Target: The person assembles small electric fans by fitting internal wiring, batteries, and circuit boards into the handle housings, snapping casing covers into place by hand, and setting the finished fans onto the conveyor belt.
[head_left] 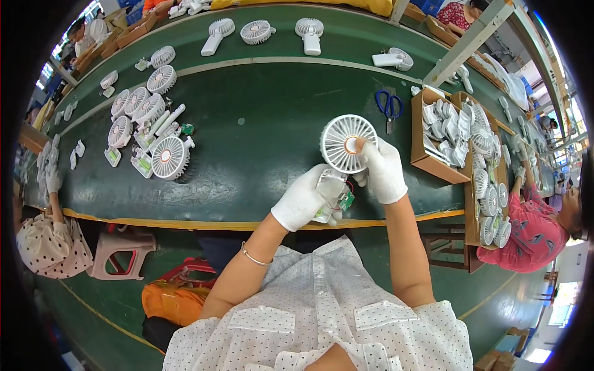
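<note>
Both my hands wear white gloves and work on one white handheld fan over the near edge of the green table. My right hand (382,168) grips the round fan head (348,143) by its right side, thumb on the orange centre of the grille. Just below, my left hand (304,199) is closed round the opened handle (334,185). A green circuit board (346,201) and a red wire show beside it. The fingers under the handle are partly hidden.
Several fan heads and opened handles (169,157) lie at the left. Blue scissors (389,106) rest beyond my right hand. Cardboard boxes of white parts (433,162) and fans stand at the right. Finished-looking fans (309,36) sit on the far strip. Co-workers sit on both sides.
</note>
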A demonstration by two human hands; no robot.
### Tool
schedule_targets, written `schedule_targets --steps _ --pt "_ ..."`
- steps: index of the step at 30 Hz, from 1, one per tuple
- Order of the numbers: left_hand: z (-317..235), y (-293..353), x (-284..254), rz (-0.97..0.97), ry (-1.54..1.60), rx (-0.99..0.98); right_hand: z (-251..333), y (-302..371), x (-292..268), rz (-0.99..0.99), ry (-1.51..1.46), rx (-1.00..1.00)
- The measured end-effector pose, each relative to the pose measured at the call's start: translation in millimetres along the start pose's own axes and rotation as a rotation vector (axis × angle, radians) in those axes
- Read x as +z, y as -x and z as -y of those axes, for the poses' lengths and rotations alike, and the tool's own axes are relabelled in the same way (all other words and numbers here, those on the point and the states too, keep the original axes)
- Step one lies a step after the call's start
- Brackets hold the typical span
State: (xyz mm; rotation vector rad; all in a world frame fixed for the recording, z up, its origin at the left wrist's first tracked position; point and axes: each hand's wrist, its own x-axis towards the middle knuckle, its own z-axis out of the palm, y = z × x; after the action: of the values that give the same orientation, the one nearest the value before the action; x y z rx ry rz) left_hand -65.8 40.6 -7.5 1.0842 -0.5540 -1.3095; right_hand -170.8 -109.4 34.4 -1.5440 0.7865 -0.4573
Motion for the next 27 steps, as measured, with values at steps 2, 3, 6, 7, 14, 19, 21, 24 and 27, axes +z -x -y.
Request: schedule_targets --steps 2,3,6,7,14,19,21,24,27 --pt "-1.0 1.5 2.7 -0.083 0.001 0.031 -0.4 1.6 5.0 0.039 0.017 0.008" --pt "0.9 0.9 2.0 -0.081 0.003 0.027 -5.3 2.3 4.0 0.037 0.017 0.012" --pt "3.7 -4.5 -2.8 -0.123 0.113 0.056 -12.0 13.8 -5.4 0.002 0.121 -0.148" --pt "1.4 -4.5 -4.5 -0.128 0.116 0.057 -16.8 18.9 -10.3 0.008 0.122 -0.147" --pt "-0.7 -8.6 -2.4 -0.135 0.081 0.012 -27.0 43.6 -3.0 0.187 0.447 -0.685" --pt "5.4 -11.8 -0.4 -0.141 -0.113 0.084 -28.1 42.8 6.3 0.153 0.108 -0.377" --pt "5.8 -10.1 -0.1 -0.161 -0.094 0.135 -18.6 39.6 2.4 0.223 0.249 -0.51" --pt "7.9 -16.4 -4.6 -0.171 -0.003 0.067 -7.9 37.3 -9.7 0.331 0.491 -0.641" --pt "4.7 -12.5 -5.9 -0.079 -0.041 0.074 -9.0 31.8 -13.5 0.373 0.618 -0.699"
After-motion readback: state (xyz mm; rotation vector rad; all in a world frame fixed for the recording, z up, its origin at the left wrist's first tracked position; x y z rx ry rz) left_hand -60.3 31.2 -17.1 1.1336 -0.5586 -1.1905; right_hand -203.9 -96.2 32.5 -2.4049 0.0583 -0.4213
